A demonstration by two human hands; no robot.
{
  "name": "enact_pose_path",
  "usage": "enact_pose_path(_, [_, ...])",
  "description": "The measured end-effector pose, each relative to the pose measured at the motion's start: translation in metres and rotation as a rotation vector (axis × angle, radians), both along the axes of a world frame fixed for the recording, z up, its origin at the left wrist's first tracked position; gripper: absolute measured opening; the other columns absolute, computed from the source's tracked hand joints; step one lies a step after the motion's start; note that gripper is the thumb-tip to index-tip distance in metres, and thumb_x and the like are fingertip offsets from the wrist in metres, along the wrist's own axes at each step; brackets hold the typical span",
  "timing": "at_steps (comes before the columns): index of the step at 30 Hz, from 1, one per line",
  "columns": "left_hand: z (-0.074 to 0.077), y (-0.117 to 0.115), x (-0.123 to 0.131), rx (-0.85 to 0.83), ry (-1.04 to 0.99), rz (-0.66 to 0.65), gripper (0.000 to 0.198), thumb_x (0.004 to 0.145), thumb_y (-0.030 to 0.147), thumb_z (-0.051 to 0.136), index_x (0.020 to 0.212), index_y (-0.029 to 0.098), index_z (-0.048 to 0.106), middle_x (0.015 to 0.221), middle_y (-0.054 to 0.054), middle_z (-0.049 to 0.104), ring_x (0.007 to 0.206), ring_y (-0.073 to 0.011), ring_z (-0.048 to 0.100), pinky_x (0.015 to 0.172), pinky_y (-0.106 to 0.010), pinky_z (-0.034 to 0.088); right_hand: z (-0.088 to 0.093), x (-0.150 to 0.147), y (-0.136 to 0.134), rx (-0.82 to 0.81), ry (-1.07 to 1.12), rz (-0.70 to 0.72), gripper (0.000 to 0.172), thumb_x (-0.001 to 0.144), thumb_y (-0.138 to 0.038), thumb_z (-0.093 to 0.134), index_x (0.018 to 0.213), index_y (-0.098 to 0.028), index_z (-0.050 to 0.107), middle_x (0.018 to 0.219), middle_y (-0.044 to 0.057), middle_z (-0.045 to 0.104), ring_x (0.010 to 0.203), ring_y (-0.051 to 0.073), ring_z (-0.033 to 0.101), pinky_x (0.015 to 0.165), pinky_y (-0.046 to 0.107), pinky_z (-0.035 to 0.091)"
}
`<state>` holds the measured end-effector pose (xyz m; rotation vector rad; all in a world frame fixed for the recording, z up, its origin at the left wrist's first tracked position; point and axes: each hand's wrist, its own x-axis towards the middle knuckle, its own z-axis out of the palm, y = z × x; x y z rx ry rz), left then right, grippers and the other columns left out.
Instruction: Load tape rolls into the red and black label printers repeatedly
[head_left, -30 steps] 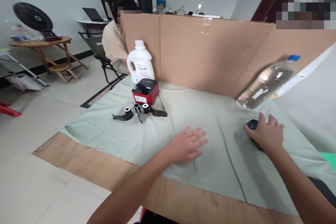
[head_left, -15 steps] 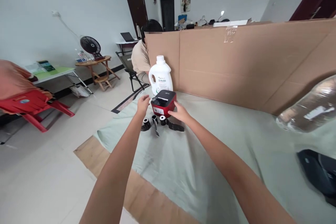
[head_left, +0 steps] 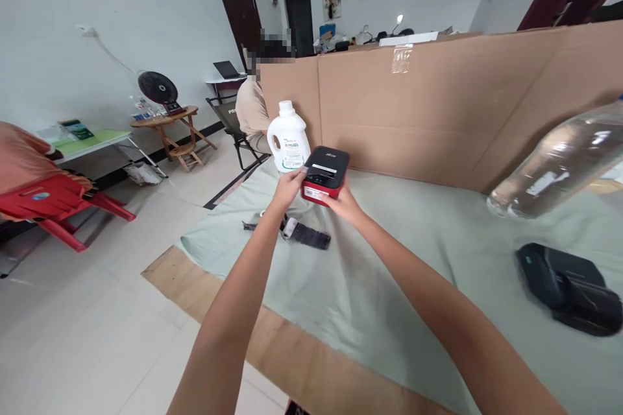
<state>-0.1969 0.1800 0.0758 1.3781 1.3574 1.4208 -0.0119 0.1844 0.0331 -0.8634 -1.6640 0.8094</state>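
Between my two hands is a small red and black printer [head_left: 327, 165], its dark lid facing up and a label on its front. My left hand [head_left: 290, 188] grips its left front corner, fingers closed against it. On the right side, my right hand [head_left: 346, 203] wraps the lower edge, with the thumb at the front. It looks lifted off the cloth, though its underside is hidden. Below it lies a black strip [head_left: 311, 237] with small rolls, partly covered by my left forearm. A white jug [head_left: 288, 139] stands just behind the printer.
A tall cardboard sheet [head_left: 413, 110] runs along the back of the cloth-covered surface [head_left: 389, 311]. At right lie a plastic-wrapped brown bundle [head_left: 549, 168] and a black device [head_left: 569, 285]. Beyond the left edge are a seated person [head_left: 250, 110] and a red chair [head_left: 53, 204].
My left hand, earlier apart from the printer, now grips it. Both hands have carried the printer to the right, away from the rolls. The view has shifted slightly too.
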Motion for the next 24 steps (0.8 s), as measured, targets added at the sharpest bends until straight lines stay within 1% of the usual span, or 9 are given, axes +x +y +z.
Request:
enact_pose_path(2, [0.003,-0.024,0.037,0.126,0.091,-0.062,0.039,0.092,0.044,0.061,0.111,0.015,0.078,0.111,-0.007,0.078,0.115,-0.0295,0.069,0.107,-0.043,0.051,0.011,0.037,-0.031,0.079,0.073,-0.076,0.086,0.077,-0.057,0.080,0.145,-0.017,0.044,0.142,0.017,0.058,0.130,0.034,0.056,0.113,0.052,0.044])
enact_pose_path(4, [-0.004,-0.055,0.079,0.175,0.171,-0.112,0.040,0.097,0.044,0.055,0.118,0.017,0.076,0.118,-0.007,0.077,0.118,-0.0307,0.069,0.110,-0.045,0.049,0.012,0.076,-0.067,0.085,0.071,-0.182,0.084,0.074,-0.053,0.083,0.142,-0.018,0.047,0.135,0.016,0.063,0.122,0.035,0.062,0.107,0.052,0.049])
enact_pose_path(5, [-0.010,-0.072,0.100,0.188,0.184,-0.135,0.041,0.098,0.044,0.053,0.123,0.019,0.075,0.124,-0.006,0.075,0.121,-0.0303,0.067,0.112,-0.045,0.048,0.008,0.094,-0.085,0.066,0.039,-0.243,0.084,0.073,-0.051,0.085,0.141,-0.018,0.049,0.132,0.016,0.065,0.119,0.035,0.064,0.105,0.053,0.050])
enact_pose_path(7, [-0.027,-0.103,0.137,0.238,0.135,-0.121,0.044,0.101,0.042,0.050,0.134,0.020,0.068,0.138,-0.006,0.067,0.133,-0.0277,0.060,0.119,-0.042,0.043,-0.005,0.127,-0.118,0.035,-0.030,-0.337,0.080,0.073,-0.050,0.084,0.138,-0.016,0.052,0.126,0.016,0.068,0.114,0.036,0.066,0.100,0.053,0.052])
enact_pose_path(10, [-0.055,-0.133,0.174,0.229,0.070,-0.118,0.047,0.102,0.038,0.047,0.143,0.020,0.060,0.143,-0.007,0.063,0.135,-0.0245,0.059,0.119,-0.040,0.044,-0.027,0.158,-0.151,0.019,-0.113,-0.413,0.070,0.075,-0.052,0.082,0.129,-0.016,0.058,0.119,0.016,0.070,0.106,0.035,0.068,0.095,0.052,0.055])
enact_pose_path(12, [-0.070,-0.141,0.184,0.190,0.068,-0.127,0.047,0.103,0.038,0.047,0.144,0.020,0.059,0.143,-0.006,0.063,0.134,-0.0243,0.060,0.119,-0.041,0.045,-0.037,0.168,-0.162,0.026,-0.167,-0.444,0.067,0.075,-0.055,0.081,0.126,-0.017,0.060,0.115,0.015,0.071,0.103,0.035,0.068,0.092,0.052,0.055])
enact_pose_path(15, [-0.083,-0.143,0.185,0.146,0.072,-0.113,0.049,0.103,0.042,0.047,0.145,0.019,0.058,0.145,-0.007,0.062,0.137,-0.0248,0.057,0.121,-0.041,0.042,-0.043,0.172,-0.166,0.051,-0.252,-0.489,0.071,0.075,-0.058,0.081,0.128,-0.017,0.058,0.114,0.015,0.070,0.104,0.037,0.066,0.092,0.054,0.054])
enact_pose_path(19, [-0.090,-0.143,0.181,0.117,0.080,-0.107,0.053,0.104,0.047,0.043,0.147,0.019,0.056,0.145,-0.007,0.062,0.137,-0.0246,0.057,0.122,-0.042,0.042,-0.046,0.169,-0.166,0.081,-0.286,-0.493,0.073,0.079,-0.059,0.076,0.134,-0.018,0.053,0.119,0.016,0.067,0.109,0.038,0.063,0.094,0.057,0.052])
enact_pose_path(24, [-0.090,-0.150,0.182,0.111,0.102,-0.098,0.054,0.105,0.050,0.041,0.148,0.021,0.054,0.148,-0.006,0.059,0.138,-0.0246,0.056,0.120,-0.041,0.044,-0.050,0.168,-0.169,0.113,-0.290,-0.489,0.077,0.080,-0.060,0.075,0.140,-0.018,0.049,0.122,0.018,0.065,0.109,0.039,0.062,0.094,0.057,0.051])
